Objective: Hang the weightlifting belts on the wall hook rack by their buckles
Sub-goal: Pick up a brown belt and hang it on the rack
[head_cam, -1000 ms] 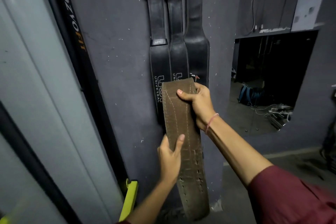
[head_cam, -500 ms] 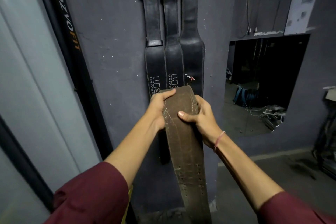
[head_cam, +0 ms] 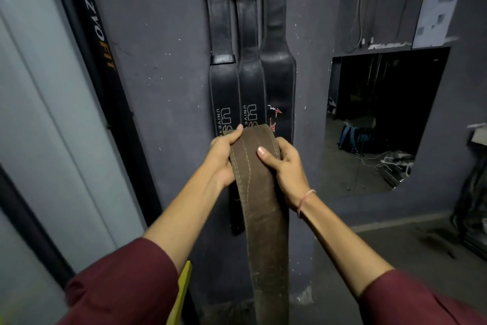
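We held the brown belt (head_cam: 261, 206) in both hands, in front of the wall (head_cam: 163, 61) and just near of the 3 black belts (head_cam: 224, 82) that hung there side by side. Our left hand (head_cam: 221, 156) was wrapped round the belt's left edge near the top. Our right hand (head_cam: 287, 166) gripped the right edge, its thumb laid flat on the front face. Both hands were closed firmly on the leather.

We judged the main risk to lie above us. The rack was past the top edge of the view, so we could not tell whether a hook was free. The 3 black belts hung touching one another, and a blind reach among them could knock one off its hook. We could not see the brown belt's buckle either: it was behind the fold or out of view. If we lifted the wrong end, nothing would catch. The strap also looked stiff and heavy, so letting go with 1 hand to find the buckle could let it slide through the other and drop.

The belt's long axis ran nearly straight up and down, drifting slightly right as it fell. Its highest part was a bend between our hands, where the strap turned over toward the wall. The lower end pointed down and ran out of view.
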A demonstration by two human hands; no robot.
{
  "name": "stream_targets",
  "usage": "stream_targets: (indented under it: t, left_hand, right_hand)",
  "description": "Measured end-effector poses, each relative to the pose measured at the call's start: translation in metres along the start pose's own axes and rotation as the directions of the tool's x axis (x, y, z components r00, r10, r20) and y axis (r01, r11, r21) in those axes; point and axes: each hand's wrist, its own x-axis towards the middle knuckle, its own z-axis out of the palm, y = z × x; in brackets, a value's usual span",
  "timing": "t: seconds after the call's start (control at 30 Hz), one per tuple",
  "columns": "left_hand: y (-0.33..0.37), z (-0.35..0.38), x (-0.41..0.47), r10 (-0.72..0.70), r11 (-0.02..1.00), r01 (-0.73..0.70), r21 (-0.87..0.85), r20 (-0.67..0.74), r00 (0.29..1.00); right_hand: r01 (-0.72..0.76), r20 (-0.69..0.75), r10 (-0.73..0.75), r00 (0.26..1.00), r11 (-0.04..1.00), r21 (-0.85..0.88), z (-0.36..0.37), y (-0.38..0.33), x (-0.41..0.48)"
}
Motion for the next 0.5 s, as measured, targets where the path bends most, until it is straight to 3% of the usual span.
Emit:
stream_targets:
  t: [0.1,0.3,0.5]
  left_hand:
    - [-0.009,-0.001,0.002,0.117,0.993,-0.116,0.009,-0.087,0.989]
    - [-0.015,-0.002,0.001,0.289,0.956,-0.289,0.053,-0.005,0.957]
    - [-0.033,-0.003,-0.011,0.362,0.923,-0.372,0.097,0.110,0.926]
  right_hand:
    - [-0.029,0.030,0.029,0.999,1.000,-0.011,-0.010,0.013,-0.011]
    - [-0.227,0.093,0.236,0.967,0.969,-0.095,-0.030,0.068,-0.060]
    - [-0.048,0.064,0.050,0.997,0.998,-0.041,-0.007,-0.001,-0.002]
